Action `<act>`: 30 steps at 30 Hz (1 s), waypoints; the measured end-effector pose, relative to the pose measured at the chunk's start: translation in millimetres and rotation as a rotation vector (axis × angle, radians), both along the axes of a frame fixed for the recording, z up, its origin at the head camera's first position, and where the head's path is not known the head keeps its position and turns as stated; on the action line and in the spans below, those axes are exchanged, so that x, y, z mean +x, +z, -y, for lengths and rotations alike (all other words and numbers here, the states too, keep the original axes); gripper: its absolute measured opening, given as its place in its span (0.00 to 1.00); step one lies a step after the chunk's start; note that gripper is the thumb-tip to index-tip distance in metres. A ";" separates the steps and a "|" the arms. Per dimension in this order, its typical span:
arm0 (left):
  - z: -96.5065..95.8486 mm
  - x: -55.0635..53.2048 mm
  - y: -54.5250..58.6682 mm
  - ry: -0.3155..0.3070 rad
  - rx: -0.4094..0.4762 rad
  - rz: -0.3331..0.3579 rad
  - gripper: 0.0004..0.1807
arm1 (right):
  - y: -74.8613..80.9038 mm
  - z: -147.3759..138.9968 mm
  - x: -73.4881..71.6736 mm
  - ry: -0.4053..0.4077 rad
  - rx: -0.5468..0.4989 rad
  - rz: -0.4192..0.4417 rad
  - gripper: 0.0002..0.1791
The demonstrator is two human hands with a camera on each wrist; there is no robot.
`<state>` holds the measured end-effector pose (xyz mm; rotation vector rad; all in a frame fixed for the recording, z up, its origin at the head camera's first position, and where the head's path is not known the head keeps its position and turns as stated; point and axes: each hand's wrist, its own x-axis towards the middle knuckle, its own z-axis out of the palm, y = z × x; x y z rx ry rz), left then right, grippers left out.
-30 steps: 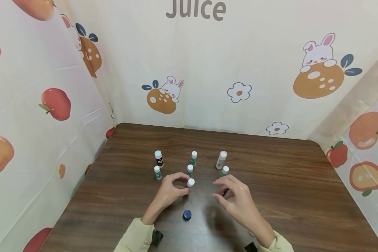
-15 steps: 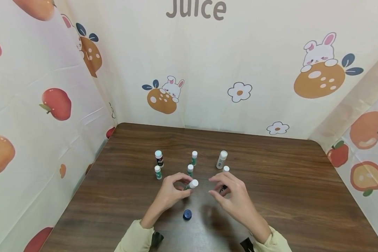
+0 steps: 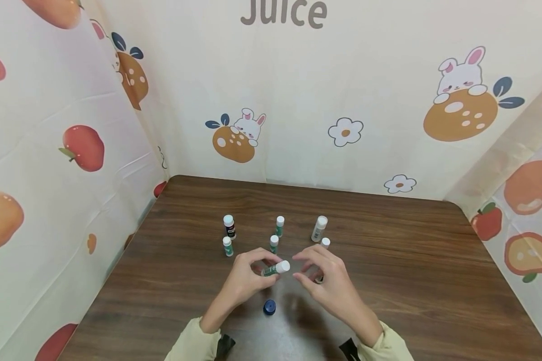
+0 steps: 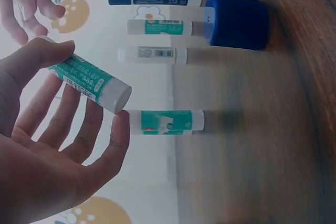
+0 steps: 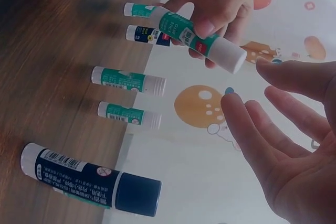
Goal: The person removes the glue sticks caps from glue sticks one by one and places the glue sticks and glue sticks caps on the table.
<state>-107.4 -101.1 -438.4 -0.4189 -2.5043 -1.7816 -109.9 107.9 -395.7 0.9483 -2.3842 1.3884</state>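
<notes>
Glue stick (image 3: 274,268) with a green label and white cap, held tilted above a brown wooden table (image 3: 402,271) in a person's left hand (image 3: 247,277). Thumb and fingers of this hand pinch the labelled barrel, the capped end pointing toward the right hand (image 3: 331,277). The latter holds nothing: its thumb and fingers are spread moderately wide, the tips just beside the white cap but apart from it. Seven other sticks stand upright on the table. At the rear left is a dark stick with a white cap (image 3: 230,228), with a small green stick (image 3: 228,247) nearer the person. Two further green sticks form the middle column, one at the back (image 3: 279,226) and one (image 3: 274,244) just beyond the left hand. To the right stand a pale stick (image 3: 319,229) and, nearer, a stick partly covered by the right hand (image 3: 325,243). Behind that hand's fingers is a navy stick (image 5: 89,178), its dark cap and white base plain in the right wrist view. A blue cap (image 3: 269,307) rests on the table, nearer the person than the hands. Pale yellow-green sleeves (image 3: 195,342) end at the wrists. Pale curtains (image 3: 298,85) printed with fruit, rabbits and flowers surround the table.
</notes>
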 end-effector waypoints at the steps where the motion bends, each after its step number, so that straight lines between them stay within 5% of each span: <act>1: -0.2 0.4 1.0 -0.001 0.001 0.000 0.14 | 0.2 0.9 -0.1 0.004 0.000 0.007 0.22; 30: -3.4 9.2 23.1 0.009 -0.062 -0.096 0.14 | 3.0 18.3 1.8 0.073 0.027 -0.021 0.14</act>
